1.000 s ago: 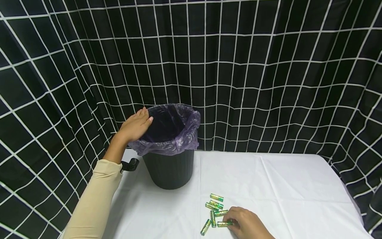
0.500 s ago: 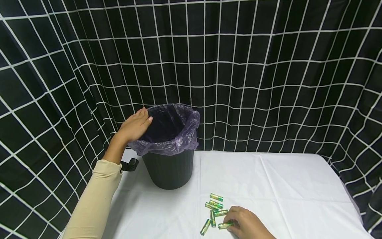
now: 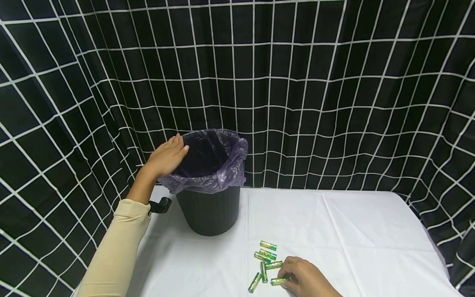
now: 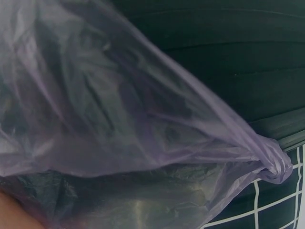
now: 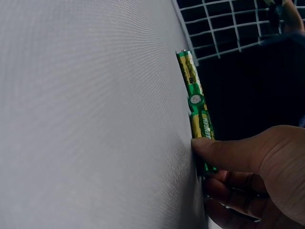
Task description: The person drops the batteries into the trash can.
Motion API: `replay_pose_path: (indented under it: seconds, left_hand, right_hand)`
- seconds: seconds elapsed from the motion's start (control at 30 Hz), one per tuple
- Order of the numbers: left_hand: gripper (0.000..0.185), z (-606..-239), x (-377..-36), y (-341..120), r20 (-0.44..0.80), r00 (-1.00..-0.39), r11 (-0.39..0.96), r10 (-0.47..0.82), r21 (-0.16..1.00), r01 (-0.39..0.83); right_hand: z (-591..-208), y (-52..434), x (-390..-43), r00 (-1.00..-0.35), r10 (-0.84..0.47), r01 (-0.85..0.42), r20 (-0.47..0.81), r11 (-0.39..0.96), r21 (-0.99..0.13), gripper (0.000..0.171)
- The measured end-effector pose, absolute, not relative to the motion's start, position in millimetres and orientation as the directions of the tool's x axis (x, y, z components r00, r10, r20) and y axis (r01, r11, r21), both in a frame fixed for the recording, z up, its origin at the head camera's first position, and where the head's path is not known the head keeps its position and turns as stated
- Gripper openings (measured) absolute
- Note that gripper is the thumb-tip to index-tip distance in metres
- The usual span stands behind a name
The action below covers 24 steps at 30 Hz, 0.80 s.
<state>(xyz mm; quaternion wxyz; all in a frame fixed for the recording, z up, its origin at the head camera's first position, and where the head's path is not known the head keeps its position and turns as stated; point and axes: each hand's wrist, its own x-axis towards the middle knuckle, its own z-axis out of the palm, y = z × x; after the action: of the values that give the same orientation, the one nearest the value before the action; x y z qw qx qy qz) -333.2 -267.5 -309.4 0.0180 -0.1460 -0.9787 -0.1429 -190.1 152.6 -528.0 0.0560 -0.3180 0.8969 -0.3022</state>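
My left hand [image 3: 165,156] lies with straight fingers on the left rim of a dark trash can [image 3: 209,212]. A thin purple bag [image 3: 226,177] lines the can and folds over its rim. In the left wrist view the bag [image 4: 119,109] fills much of the picture and has a twisted knot. On the white cloth, my right hand [image 3: 302,277] pinches a green and gold battery [image 3: 277,281] between thumb and fingers. The right wrist view shows the thumb on this battery [image 5: 202,126]. Several similar batteries lie loosely grouped to its left, one of them an upper battery [image 3: 268,245].
A white cloth [image 3: 315,222] covers the table, with creases on its right part. Black curtains [image 3: 297,95] with a white grid hang behind and at both sides. A black wrist camera [image 3: 161,205] sits on my left wrist, near the can.
The battery at my right hand has turned slightly, its left end coming a little toward me. My left hand and the can stay put.
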Motion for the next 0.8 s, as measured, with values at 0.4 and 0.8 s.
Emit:
replay_pose_path:
  seconds: [0.4,0.8]
  left_hand:
    - [0.066,-309.1,-332.1,-267.1,0.084,-0.956,0.917,0.283,0.27,0.295]
    - [0.065,-307.8,-331.3,-265.3,0.091,-0.954,0.917,0.285,0.266,0.299]
  right_hand:
    - [-530.5,154.2,-191.6,-0.798,-0.599,-0.516,0.069,0.618,-0.593,0.013]
    - [-529.0,153.3,-190.3,-0.799,-0.599,-0.488,0.049,0.599,-0.635,0.01]
